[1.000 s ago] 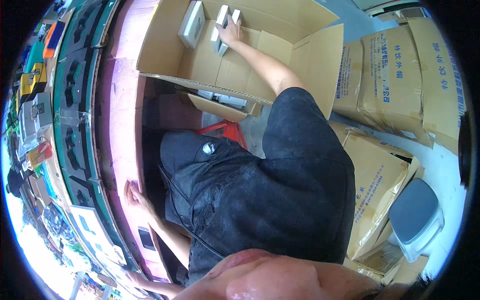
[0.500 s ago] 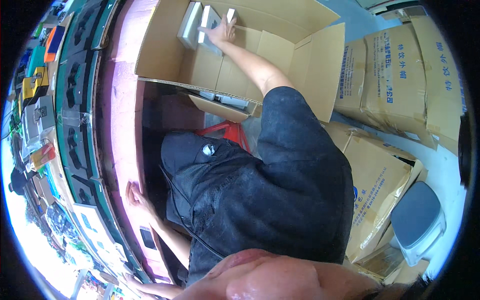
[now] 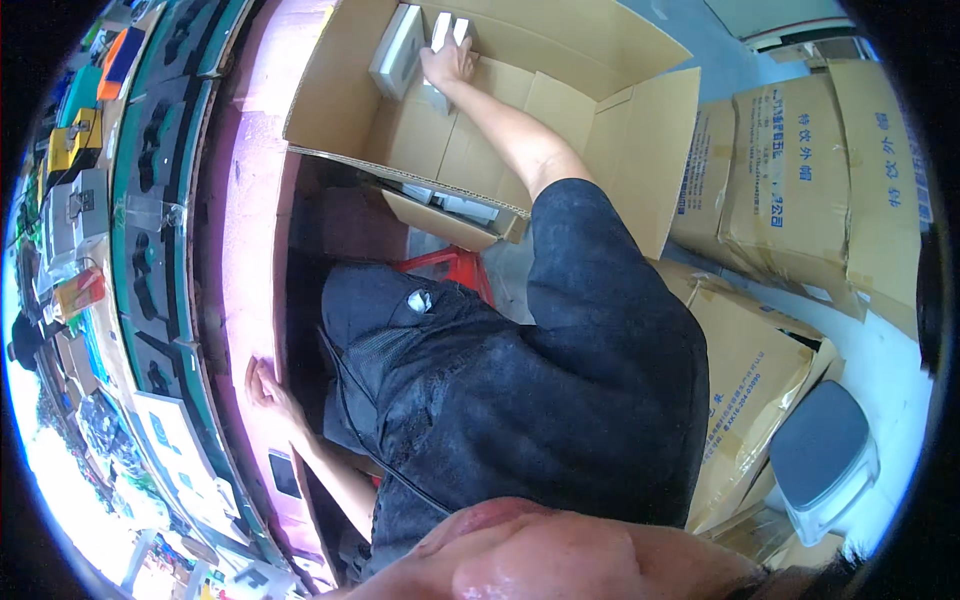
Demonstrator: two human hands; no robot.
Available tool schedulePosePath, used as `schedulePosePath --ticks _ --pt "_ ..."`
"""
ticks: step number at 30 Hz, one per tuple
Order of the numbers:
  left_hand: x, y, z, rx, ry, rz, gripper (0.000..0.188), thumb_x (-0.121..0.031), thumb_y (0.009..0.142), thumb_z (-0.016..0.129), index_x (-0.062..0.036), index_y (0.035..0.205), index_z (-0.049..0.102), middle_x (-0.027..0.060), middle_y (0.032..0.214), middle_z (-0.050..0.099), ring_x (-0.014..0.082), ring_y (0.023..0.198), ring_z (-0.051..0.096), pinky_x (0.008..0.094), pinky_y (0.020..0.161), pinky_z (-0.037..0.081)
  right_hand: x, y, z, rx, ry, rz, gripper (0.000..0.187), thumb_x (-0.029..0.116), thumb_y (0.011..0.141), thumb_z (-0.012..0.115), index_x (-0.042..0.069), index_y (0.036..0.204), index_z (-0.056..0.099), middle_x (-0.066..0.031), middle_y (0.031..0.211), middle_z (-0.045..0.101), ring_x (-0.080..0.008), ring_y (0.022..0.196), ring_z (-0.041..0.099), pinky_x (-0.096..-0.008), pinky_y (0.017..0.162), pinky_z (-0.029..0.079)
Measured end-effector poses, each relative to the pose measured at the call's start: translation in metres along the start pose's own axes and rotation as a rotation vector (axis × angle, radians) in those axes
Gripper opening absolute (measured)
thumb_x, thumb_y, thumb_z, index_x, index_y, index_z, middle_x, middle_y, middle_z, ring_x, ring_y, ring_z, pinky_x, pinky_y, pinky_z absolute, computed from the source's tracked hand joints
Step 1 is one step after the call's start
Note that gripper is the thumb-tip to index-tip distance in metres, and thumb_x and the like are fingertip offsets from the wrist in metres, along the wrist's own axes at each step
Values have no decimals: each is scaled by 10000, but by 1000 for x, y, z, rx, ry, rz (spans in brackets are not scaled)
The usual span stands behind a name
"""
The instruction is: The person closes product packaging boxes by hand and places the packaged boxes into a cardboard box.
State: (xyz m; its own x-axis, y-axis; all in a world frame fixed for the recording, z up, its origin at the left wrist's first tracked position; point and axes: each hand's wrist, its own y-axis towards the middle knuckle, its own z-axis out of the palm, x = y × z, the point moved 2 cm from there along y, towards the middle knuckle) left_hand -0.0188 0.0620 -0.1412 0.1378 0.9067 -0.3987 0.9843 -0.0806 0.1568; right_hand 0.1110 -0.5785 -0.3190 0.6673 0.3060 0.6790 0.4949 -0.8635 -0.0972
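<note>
My right arm reaches into a large open cardboard box (image 3: pixel 395 140) at the top. There my right hand (image 3: pixel 450 66) is closed around flat white boxes (image 3: pixel 442 32), two of which show their ends above my fingers; the hand hides part of them. Just left of it, a larger white box (image 3: pixel 398 55) stands upright against the carton's wall. My left hand (image 3: pixel 268 390) rests on the pink edge of the workbench (image 3: pixel 250 200), its fingers loosely bent and holding nothing.
Below the open carton sits another cardboard box (image 3: pixel 440 222) with white items inside, near a red stool (image 3: pixel 450 268). Taped cartons (image 3: pixel 790 170) are stacked at the right, beside a grey-topped stool (image 3: pixel 822 440). A phone-like dark rectangle (image 3: pixel 284 474) lies on the pink edge.
Inside the carton, the white box at my right hand has moved right, away from the larger one and up to the small one. My left hand stays on the bench edge.
</note>
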Motion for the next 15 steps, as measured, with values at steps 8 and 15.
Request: schedulePosePath --ticks 8,15 --pt "1 -2 -3 -20 31 1 341 -245 1105 581 12 1148 802 160 1256 760 328 1160 719 427 1013 572 22 5 27 122 33 -126 759 277 927 634 219 1650 412 -348 1709 215 -517 1339 590 -509 1114 522" --pt "-6 -2 -4 -13 18 -23 339 -242 1111 579 10 1153 801 159 1263 756 317 1163 716 426 1017 574 31 10 40 129 47 -77 792 442 926 684 274 1653 419 -271 1756 169 -487 1483 460 -527 1192 444"
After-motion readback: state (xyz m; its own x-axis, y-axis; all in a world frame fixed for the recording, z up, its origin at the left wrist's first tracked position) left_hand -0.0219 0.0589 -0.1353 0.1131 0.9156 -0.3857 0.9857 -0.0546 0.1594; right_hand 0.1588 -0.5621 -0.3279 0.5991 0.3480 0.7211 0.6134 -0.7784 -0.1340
